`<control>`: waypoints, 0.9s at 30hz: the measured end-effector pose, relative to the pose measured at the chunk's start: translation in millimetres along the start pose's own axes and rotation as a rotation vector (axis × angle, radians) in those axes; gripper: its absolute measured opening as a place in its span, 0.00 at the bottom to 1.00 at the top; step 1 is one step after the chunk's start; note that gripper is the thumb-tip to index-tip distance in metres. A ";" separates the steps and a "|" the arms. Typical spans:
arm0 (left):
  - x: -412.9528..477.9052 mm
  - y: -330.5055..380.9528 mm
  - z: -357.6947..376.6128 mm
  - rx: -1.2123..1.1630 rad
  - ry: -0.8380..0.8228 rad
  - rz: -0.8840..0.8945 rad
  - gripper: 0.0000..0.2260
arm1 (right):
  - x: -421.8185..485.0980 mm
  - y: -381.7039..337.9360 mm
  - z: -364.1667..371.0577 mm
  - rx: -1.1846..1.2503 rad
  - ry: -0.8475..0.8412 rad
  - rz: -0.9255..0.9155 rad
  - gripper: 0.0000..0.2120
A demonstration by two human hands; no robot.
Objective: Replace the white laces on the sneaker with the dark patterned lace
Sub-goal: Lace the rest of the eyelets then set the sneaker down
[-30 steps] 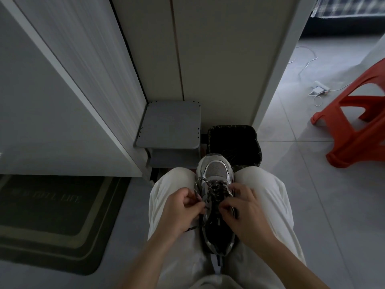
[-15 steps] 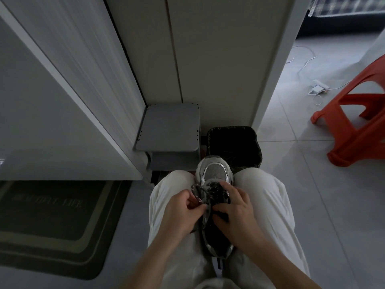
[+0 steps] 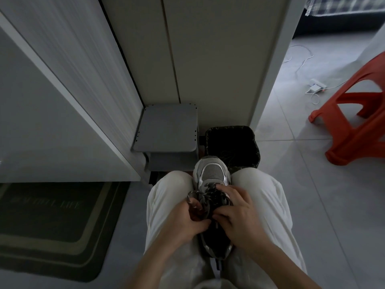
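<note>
Forearms reach down from the near edge to a lap in cream cloth trousers. Wedged between the thighs is the grey and silver mesh sneaker, heel toward the person and toe pointing away. The left hand has its fingers curled in, pinching a loop of the dark patterned lace at the shoe's left side. The right hand is bent over the lacing, fingers hooked round the sneaker's right flank and thumb at the middle, close against the left thumb. Whether it also nips a strand I cannot tell. Dark lace crosses the eyelets just behind the toe cap.

Just past the toe stands a small bin with a black liner, and beside it on the left is a grey plastic step stool. A dark doormat with tan borders lies on the floor at the left. Farther right on the grey tiles is an orange plastic stool, and beyond it a white charger with its cable.
</note>
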State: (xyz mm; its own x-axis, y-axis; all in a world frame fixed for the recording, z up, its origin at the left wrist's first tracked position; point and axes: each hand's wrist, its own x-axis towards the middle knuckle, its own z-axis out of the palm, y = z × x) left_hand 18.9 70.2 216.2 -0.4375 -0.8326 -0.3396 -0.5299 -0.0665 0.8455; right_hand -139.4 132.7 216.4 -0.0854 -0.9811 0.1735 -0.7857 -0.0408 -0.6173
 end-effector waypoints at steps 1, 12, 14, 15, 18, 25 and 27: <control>0.3 -1.4 -1.4 0.012 0.023 -0.008 0.13 | -1.3 0.8 -3.6 -0.015 0.004 -0.029 0.06; 3.1 -5.8 -5.8 -0.072 0.084 -0.058 0.09 | -66.7 77.3 -80.7 0.023 -0.104 0.141 0.15; 3.0 -5.7 -5.0 -0.065 0.060 -0.036 0.09 | -63.9 74.6 -76.9 0.000 -0.143 0.143 0.18; 2.7 -5.3 -5.2 -0.063 0.041 -0.027 0.09 | -58.6 70.5 -76.3 -0.001 -0.150 0.149 0.14; 3.6 -3.3 -7.2 -0.061 0.033 0.007 0.06 | -34.4 55.9 -69.5 0.013 -0.117 0.208 0.05; 4.9 3.3 -1.8 0.007 0.052 0.048 0.05 | -4.2 14.5 -23.2 0.085 -0.148 0.296 0.04; 4.5 4.2 0.5 0.050 0.091 0.048 0.04 | -2.5 11.5 -15.5 0.096 -0.133 0.310 0.05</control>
State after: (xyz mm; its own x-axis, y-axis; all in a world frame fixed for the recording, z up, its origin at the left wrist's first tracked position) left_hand 14.4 66.4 218.0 -0.3965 -0.8808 -0.2588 -0.5467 0.0000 0.8373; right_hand -157.8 137.6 220.8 -0.2256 -0.9653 -0.1313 -0.6730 0.2519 -0.6954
